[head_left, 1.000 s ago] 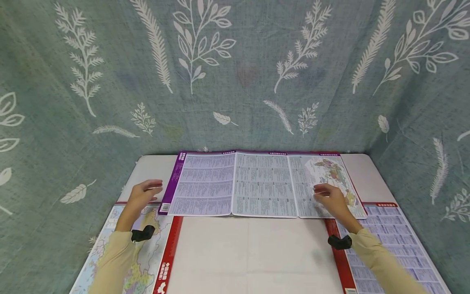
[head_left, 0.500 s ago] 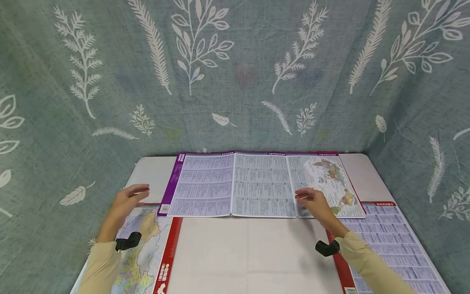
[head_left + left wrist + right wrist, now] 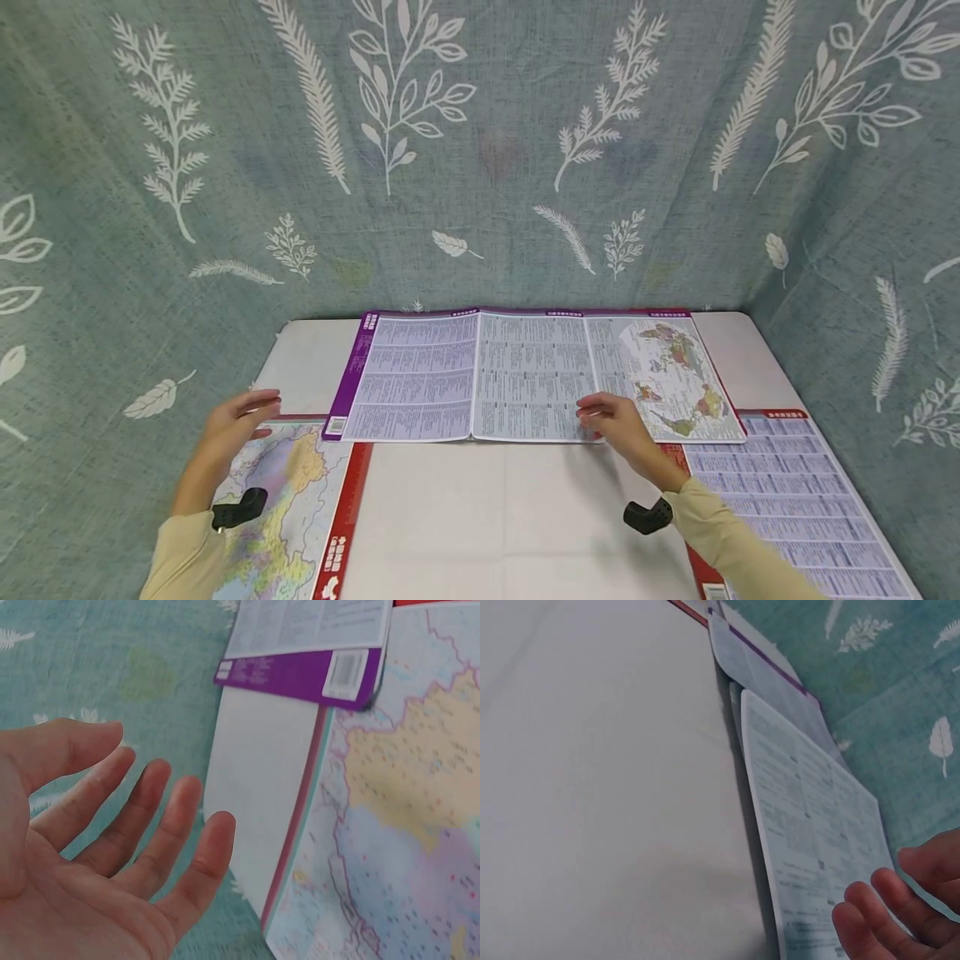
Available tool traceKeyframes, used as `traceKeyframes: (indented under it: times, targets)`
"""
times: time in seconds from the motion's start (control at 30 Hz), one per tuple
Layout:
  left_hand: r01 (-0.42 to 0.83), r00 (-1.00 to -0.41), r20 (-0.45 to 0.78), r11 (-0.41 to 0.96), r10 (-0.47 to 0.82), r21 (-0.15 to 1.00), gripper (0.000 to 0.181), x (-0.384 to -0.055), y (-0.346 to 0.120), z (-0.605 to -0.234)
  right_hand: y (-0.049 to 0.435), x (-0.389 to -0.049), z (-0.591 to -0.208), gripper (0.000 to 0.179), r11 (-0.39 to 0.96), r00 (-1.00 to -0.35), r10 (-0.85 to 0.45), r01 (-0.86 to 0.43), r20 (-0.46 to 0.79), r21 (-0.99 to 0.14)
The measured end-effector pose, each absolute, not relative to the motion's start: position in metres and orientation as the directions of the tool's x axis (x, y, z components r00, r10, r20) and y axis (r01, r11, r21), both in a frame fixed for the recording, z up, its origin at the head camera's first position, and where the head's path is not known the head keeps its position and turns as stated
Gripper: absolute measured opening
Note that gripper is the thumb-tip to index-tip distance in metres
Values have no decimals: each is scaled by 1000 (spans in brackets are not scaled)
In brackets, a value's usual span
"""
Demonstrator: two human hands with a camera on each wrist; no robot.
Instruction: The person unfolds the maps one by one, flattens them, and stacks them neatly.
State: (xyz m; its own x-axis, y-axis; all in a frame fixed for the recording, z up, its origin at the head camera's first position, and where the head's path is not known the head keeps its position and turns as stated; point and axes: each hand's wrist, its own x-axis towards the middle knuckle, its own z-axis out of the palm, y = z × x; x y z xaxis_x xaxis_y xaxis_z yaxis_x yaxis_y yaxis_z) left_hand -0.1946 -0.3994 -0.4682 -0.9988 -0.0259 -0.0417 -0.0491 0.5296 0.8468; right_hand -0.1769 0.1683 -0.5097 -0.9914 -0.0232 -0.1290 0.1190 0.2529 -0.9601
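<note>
A long folded map sheet (image 3: 534,375) with a purple left edge lies across the back of the table, printed text on its panels and a small world map at its right end. My left hand (image 3: 228,425) hovers near the table's left edge, over a colourful map (image 3: 300,492) with a red border; in the left wrist view its fingers (image 3: 187,862) are spread and hold nothing. My right hand (image 3: 618,425) is over the folded sheet's front edge, fingers loosely bent, nothing between them. Text panels (image 3: 810,825) show beside it in the right wrist view.
At the right lies another red-bordered sheet (image 3: 795,500) covered in printed text. White table surface (image 3: 480,517) shows between the two side sheets. A green leaf-patterned cloth (image 3: 480,167) hangs behind and at both sides.
My left hand has moved left and toward me, away from the sheet's purple edge. My right hand has slid left and slightly toward me, uncovering the small world map. The sheets stay put.
</note>
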Motion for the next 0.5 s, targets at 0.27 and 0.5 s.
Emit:
traceKeyframes:
  times: [0.27,0.5]
  targets:
    - [-75,-997,-48,492,-67,867,45,-178,-415,-467,146,-169,-508,25,190,-986,-59,139,-153,-972]
    - [-103,-994,-77,438,-76,893,38,-174,-430,-472,128,-162,-508,23,149,-983,-117,126,-144,-981]
